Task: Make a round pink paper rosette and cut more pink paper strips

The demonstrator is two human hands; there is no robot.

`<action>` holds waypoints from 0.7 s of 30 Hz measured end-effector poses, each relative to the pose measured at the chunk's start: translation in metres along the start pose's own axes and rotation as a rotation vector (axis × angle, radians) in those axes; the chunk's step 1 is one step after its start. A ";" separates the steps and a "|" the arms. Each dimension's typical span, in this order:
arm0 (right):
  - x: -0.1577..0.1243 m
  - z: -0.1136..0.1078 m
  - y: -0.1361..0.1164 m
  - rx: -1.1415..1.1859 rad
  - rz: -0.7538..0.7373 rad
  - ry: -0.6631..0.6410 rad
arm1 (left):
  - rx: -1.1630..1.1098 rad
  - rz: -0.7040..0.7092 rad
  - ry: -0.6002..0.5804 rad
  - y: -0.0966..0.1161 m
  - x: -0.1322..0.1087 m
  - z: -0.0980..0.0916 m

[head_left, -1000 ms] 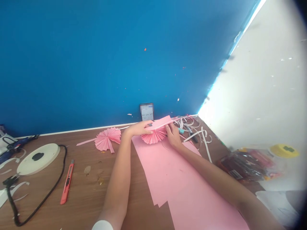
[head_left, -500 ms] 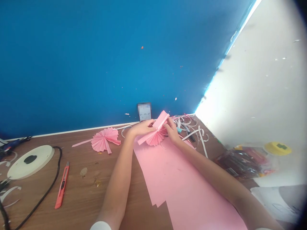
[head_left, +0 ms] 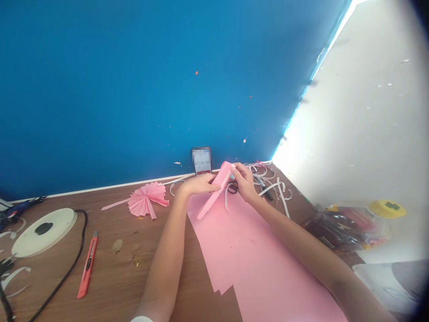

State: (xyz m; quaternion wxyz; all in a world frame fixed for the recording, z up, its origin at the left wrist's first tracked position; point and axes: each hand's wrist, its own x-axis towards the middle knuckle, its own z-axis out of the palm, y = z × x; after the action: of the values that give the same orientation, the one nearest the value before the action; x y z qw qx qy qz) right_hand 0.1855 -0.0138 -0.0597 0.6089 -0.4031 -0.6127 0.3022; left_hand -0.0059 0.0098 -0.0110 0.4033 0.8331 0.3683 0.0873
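Above the pink sheet, my left hand (head_left: 198, 184) grips a strip of pleated pink paper (head_left: 224, 175), thumb in front and fingers behind. The strip is tilted, its upper end leaning right, with a pale line along its right edge. My right hand (head_left: 244, 182) pinches the upper right corner, where a small white bit shows at the fingertips. A thin curled white strip (head_left: 227, 199) lies just below, beside black scissor handles (head_left: 232, 187). To the left rests a pink paper fan rosette (head_left: 145, 200) with a narrow pink tail.
Large pink sheets (head_left: 268, 268) cover the table's right part. A red box cutter (head_left: 87, 267), a cream roll (head_left: 60, 228) and a black cable (head_left: 72, 264) lie left. A phone (head_left: 202, 159) leans on the blue wall. White strips (head_left: 283, 197) and a marker (head_left: 266, 192) clutter the back right.
The fan part of the held paper no longer spreads below the strip; it now shows as a narrow folded strip. My right hand has shifted slightly right, and the scissor handles have come into view.
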 end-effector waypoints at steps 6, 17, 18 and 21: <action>0.001 -0.001 -0.003 -0.076 -0.043 -0.006 | 0.003 0.067 -0.009 0.001 -0.003 -0.003; 0.001 -0.001 -0.008 0.023 0.013 0.020 | 0.029 0.094 -0.025 0.001 -0.008 -0.008; 0.001 0.000 -0.009 0.030 0.022 0.021 | 0.023 0.099 -0.022 0.002 -0.009 -0.007; -0.001 0.002 -0.011 0.041 0.049 0.027 | -0.012 0.119 0.034 0.006 -0.008 -0.005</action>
State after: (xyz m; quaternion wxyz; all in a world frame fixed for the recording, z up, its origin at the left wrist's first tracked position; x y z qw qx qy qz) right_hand 0.1821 -0.0195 -0.0506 0.6176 -0.4095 -0.5881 0.3240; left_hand -0.0106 0.0048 -0.0021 0.3962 0.8495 0.3244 0.1273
